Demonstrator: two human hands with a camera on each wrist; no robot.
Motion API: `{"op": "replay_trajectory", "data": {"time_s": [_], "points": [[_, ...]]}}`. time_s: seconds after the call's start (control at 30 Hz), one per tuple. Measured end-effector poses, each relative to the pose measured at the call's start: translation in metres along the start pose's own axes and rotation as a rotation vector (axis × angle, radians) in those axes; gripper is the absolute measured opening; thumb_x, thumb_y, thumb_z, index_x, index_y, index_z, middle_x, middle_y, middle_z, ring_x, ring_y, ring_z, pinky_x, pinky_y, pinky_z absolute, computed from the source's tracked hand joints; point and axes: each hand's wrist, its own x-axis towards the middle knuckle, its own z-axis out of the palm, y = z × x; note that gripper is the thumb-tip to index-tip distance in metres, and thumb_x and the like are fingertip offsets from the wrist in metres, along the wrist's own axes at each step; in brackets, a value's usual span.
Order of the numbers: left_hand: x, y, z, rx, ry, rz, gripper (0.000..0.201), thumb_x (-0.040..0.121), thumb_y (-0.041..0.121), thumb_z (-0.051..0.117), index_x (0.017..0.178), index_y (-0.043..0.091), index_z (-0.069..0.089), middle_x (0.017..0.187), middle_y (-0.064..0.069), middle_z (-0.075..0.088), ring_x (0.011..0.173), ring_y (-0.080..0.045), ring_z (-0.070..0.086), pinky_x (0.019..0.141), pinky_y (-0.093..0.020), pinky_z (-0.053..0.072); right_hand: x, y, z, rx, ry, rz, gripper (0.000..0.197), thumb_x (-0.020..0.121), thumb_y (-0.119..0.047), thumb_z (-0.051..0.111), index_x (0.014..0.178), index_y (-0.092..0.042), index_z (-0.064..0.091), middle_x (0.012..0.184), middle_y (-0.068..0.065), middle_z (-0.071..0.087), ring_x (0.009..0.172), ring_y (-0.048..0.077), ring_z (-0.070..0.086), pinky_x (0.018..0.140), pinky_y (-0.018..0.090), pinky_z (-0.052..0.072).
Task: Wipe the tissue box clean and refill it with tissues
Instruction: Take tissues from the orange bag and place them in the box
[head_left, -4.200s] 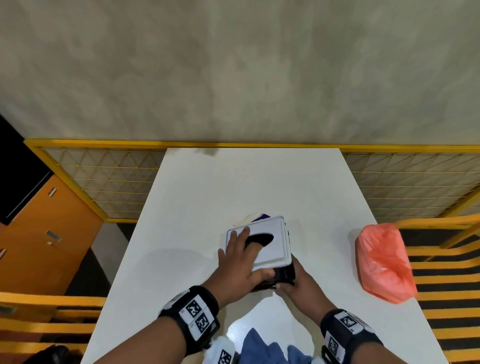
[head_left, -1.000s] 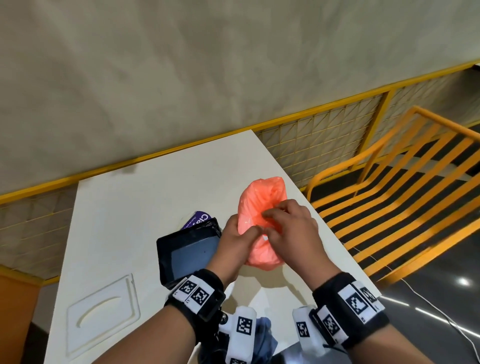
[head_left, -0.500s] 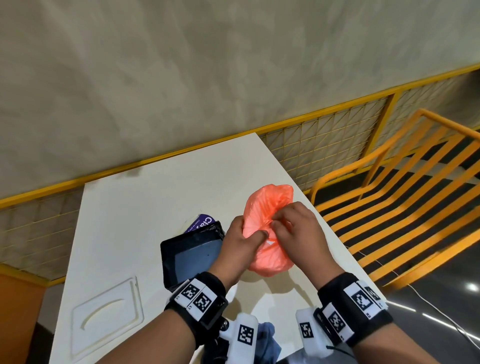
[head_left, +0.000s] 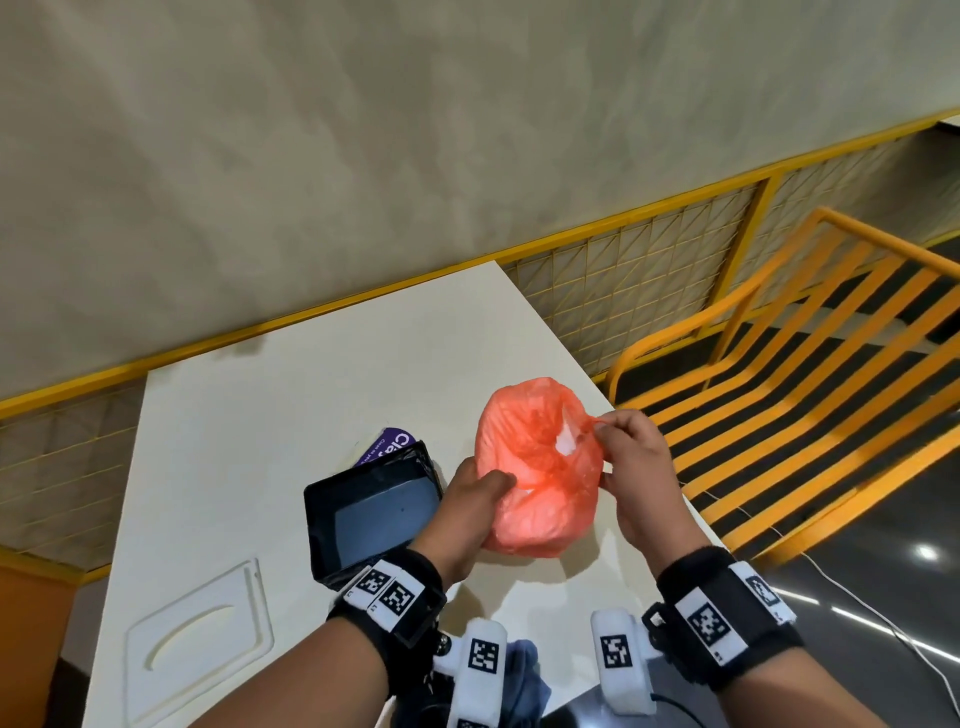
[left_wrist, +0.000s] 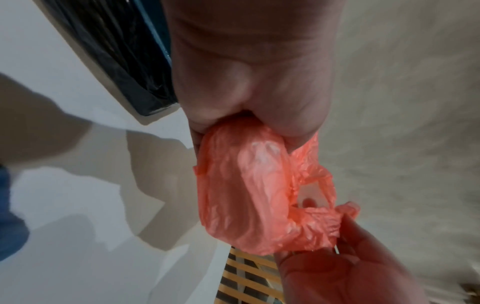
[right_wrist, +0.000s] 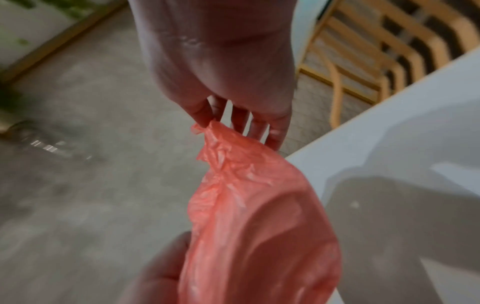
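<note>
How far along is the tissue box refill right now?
Done: the white lid is off and lies on the table beside the open black tissue box, which looks empty. In hand: left hand and right hand pull open the orange bag, white tissue showing inside. Left: fill the box, refit lid.
</note>
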Motion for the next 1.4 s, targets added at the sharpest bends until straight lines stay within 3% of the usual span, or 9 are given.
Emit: {"op": "replay_trajectory", "data": {"time_s": [0.43, 0.53, 0.67, 0.77, 0.87, 1.0, 1.1, 1.2, 1.4], "points": [[0.028, -0.064, 0.013, 0.692, -0.066, 0.013, 0.063, 0.076, 0.029, 0.056, 0.135, 0.036, 0.036, 0.130, -0.003, 0.052, 0.116, -0.024, 0.058, 0.094, -0.045, 0.054, -0.005, 0.080, -0.043, 0.244, 0.083, 0.333, 0.016, 0.098, -0.013, 0.046, 0.085, -0.013, 0.056, 0.089, 0.012, 0.067, 0.082, 0.028, 0.060, 0.069, 0.039, 0.045], [0.020, -0.060, 0.017, 1.132, -0.061, 0.358, 0.080, 0.088, 0.025, 0.059, 0.154, 0.030, 0.014, 0.157, -0.011, 0.020, 0.139, -0.035, 0.033, 0.109, -0.049, 0.043, 0.002, 0.081, -0.047, 0.198, 0.086, 0.329, 0.015, 0.098, -0.014, 0.047, 0.087, -0.014, 0.056, 0.098, 0.017, 0.065, 0.087, 0.031, 0.060, 0.074, 0.043, 0.048], [0.023, -0.042, 0.025, 1.606, -0.273, 0.936, 0.048, 0.089, 0.026, 0.061, 0.136, 0.031, 0.051, 0.157, -0.004, 0.040, 0.147, -0.038, 0.032, 0.103, -0.058, 0.039, 0.008, 0.072, -0.046, 0.190, 0.079, 0.311, 0.010, 0.098, -0.012, 0.048, 0.094, -0.010, 0.057, 0.100, 0.018, 0.065, 0.087, 0.030, 0.059, 0.073, 0.041, 0.047], [0.031, -0.033, 0.028, 1.803, -0.455, 0.945, 0.045, 0.093, 0.024, 0.058, 0.137, 0.029, 0.053, 0.140, 0.004, 0.057, 0.134, -0.033, 0.046, 0.091, -0.052, 0.040, 0.012, 0.068, -0.044, 0.102, 0.100, 0.281, 0.012, 0.098, -0.012, 0.047, 0.094, -0.009, 0.058, 0.101, 0.017, 0.066, 0.086, 0.030, 0.060, 0.074, 0.044, 0.050], [0.031, -0.022, 0.027, 1.913, -0.398, 0.837, 0.056, 0.095, 0.023, 0.054, 0.148, 0.028, 0.037, 0.134, -0.001, 0.058, 0.121, -0.034, 0.049, 0.091, -0.051, 0.038, 0.011, 0.067, -0.039, -0.024, 0.176, 0.199, 0.010, 0.095, -0.013, 0.052, 0.092, -0.013, 0.061, 0.101, 0.011, 0.064, 0.091, 0.029, 0.062, 0.080, 0.050, 0.054], [0.026, -0.010, 0.030, 2.011, -0.297, 0.760, 0.033, 0.095, 0.015, 0.051, 0.128, 0.020, 0.057, 0.122, -0.007, 0.062, 0.117, -0.035, 0.051, 0.095, -0.048, 0.035, -0.014, 0.056, -0.034, -0.386, 0.298, -0.134, 0.016, 0.091, -0.015, 0.062, 0.103, -0.025, 0.057, 0.109, -0.006, 0.053, 0.093, 0.005, 0.053, 0.075, 0.023, 0.045], [0.026, -0.003, 0.031, 1.986, -0.240, 0.751, 0.021, 0.094, 0.018, 0.049, 0.105, 0.020, 0.068, 0.104, -0.003, 0.067, 0.109, -0.032, 0.054, 0.088, -0.043, 0.032, -0.038, 0.053, -0.019, -0.543, 0.015, -0.366, 0.016, 0.087, -0.006, 0.060, 0.092, -0.021, 0.061, 0.094, -0.008, 0.060, 0.086, 0.000, 0.055, 0.072, 0.013, 0.042], [0.025, 0.004, 0.028, 1.954, -0.227, 0.751, 0.026, 0.095, 0.028, 0.046, 0.099, 0.020, 0.070, 0.101, -0.001, 0.066, 0.109, -0.030, 0.051, 0.085, -0.042, 0.029, -0.040, 0.069, -0.009, -0.695, -0.248, -0.284, 0.018, 0.089, -0.005, 0.051, 0.092, -0.020, 0.061, 0.089, -0.008, 0.064, 0.080, 0.001, 0.055, 0.066, 0.015, 0.040], [0.020, 0.017, 0.003, 2.052, -0.346, 0.577, 0.051, 0.090, 0.061, 0.045, 0.098, 0.021, 0.075, 0.106, -0.004, 0.062, 0.110, -0.029, 0.046, 0.090, -0.047, 0.028, -0.015, 0.091, -0.026, -1.156, -0.304, -0.247, 0.024, 0.097, -0.024, 0.041, 0.117, -0.026, 0.054, 0.109, 0.000, 0.065, 0.094, 0.021, 0.061, 0.077, 0.031, 0.048]]}}
